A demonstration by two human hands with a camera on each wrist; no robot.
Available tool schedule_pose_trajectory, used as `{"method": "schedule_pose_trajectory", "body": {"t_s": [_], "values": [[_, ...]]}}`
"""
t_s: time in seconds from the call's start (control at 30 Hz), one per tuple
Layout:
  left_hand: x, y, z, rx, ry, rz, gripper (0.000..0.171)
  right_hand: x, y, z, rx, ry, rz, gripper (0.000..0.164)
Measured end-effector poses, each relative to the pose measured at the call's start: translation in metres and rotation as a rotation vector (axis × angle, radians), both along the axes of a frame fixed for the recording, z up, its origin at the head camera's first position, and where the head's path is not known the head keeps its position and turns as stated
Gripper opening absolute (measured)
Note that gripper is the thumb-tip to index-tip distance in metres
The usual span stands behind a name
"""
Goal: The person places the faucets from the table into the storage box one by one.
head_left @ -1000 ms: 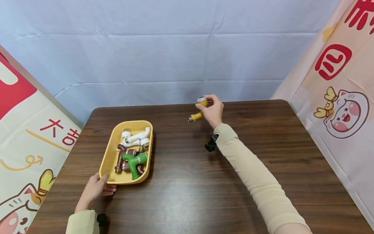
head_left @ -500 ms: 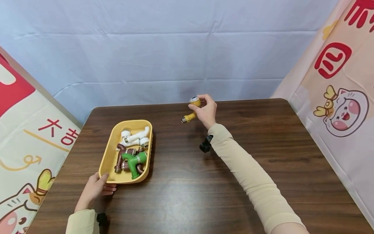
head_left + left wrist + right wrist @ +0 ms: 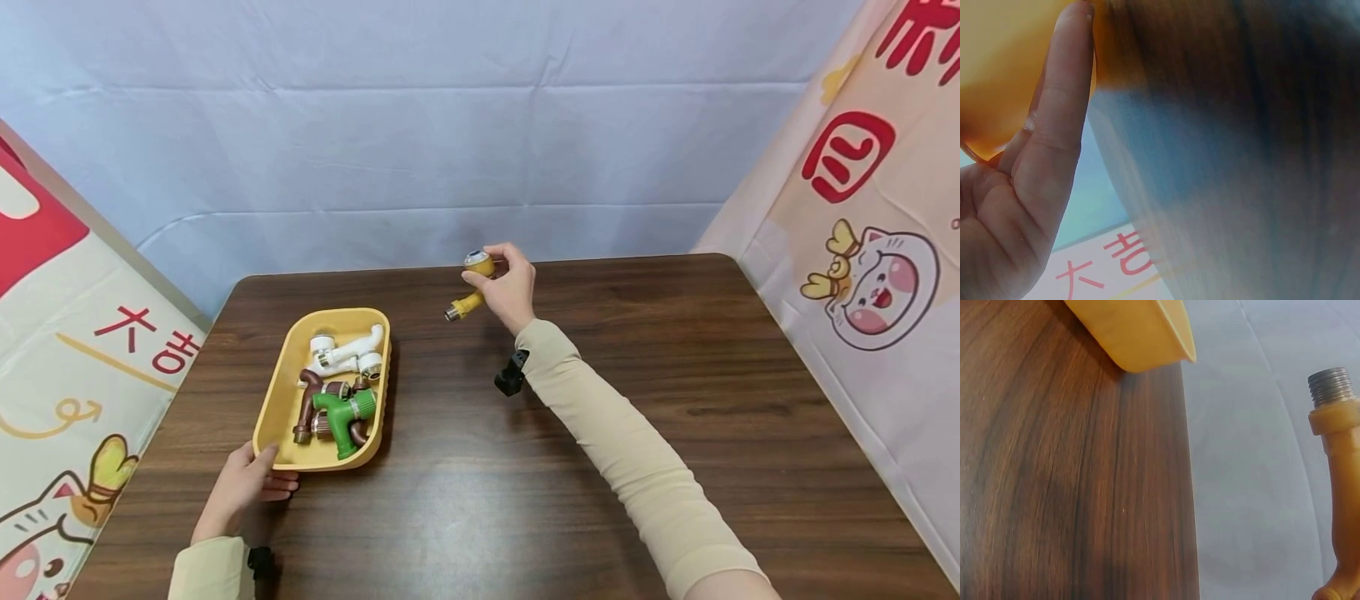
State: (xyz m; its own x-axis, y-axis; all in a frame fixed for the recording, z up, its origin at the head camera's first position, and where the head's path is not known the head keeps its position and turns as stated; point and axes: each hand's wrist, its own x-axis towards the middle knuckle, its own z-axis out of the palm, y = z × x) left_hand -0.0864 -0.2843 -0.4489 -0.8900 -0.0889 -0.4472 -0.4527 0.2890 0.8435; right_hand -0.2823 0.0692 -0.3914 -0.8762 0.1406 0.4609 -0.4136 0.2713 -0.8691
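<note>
My right hand (image 3: 512, 287) pinches a yellow tap (image 3: 478, 265) by its knob, over the far part of the table. The tap's threaded metal end points left and toward me; the right wrist view shows its thread and yellow pipe (image 3: 1345, 487) close up. At the near left corner of a yellow plastic tray (image 3: 279, 417), my left hand (image 3: 242, 487) grips the rim, thumb over it and fingers along the outside. Inside lie a green tap (image 3: 343, 423), white taps (image 3: 352, 352) and brown taps (image 3: 307, 407), partly overlapping. The left wrist view shows fingers (image 3: 1063, 87) against the tray wall.
The dark wooden table (image 3: 465, 467) stretches between the tray and my right arm, its far edge close behind the right hand. A pale cloth (image 3: 420, 150) hangs behind it. Printed banners stand at the left (image 3: 90, 417) and right (image 3: 855, 217).
My right hand has moved left with the yellow tap, nearer the tray. The left hand and the tray stay in place.
</note>
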Motion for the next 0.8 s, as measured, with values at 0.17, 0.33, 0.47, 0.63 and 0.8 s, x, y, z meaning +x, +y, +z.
{"method": "schedule_pose_trajectory", "body": {"t_s": [0.17, 0.33, 0.47, 0.63, 0.8], "values": [[0.001, -0.001, -0.001, 0.001, -0.002, -0.001, 0.039, 0.002, -0.008, 0.0, 0.006, 0.001, 0.017, 0.036], [0.0, -0.002, -0.002, 0.002, -0.002, -0.006, 0.039, 0.005, -0.015, 0.002, 0.011, -0.007, 0.043, 0.037], [0.0, -0.002, -0.003, 0.004, -0.002, -0.007, 0.04, 0.007, -0.02, 0.002, 0.016, -0.006, 0.053, 0.038], [-0.001, -0.002, -0.003, 0.009, -0.005, -0.008, 0.042, 0.008, -0.027, 0.002, 0.018, 0.012, 0.059, 0.036], [0.0, -0.002, -0.001, 0.009, -0.003, -0.007, 0.044, 0.009, -0.035, 0.002, 0.024, 0.01, 0.07, 0.037]]}}
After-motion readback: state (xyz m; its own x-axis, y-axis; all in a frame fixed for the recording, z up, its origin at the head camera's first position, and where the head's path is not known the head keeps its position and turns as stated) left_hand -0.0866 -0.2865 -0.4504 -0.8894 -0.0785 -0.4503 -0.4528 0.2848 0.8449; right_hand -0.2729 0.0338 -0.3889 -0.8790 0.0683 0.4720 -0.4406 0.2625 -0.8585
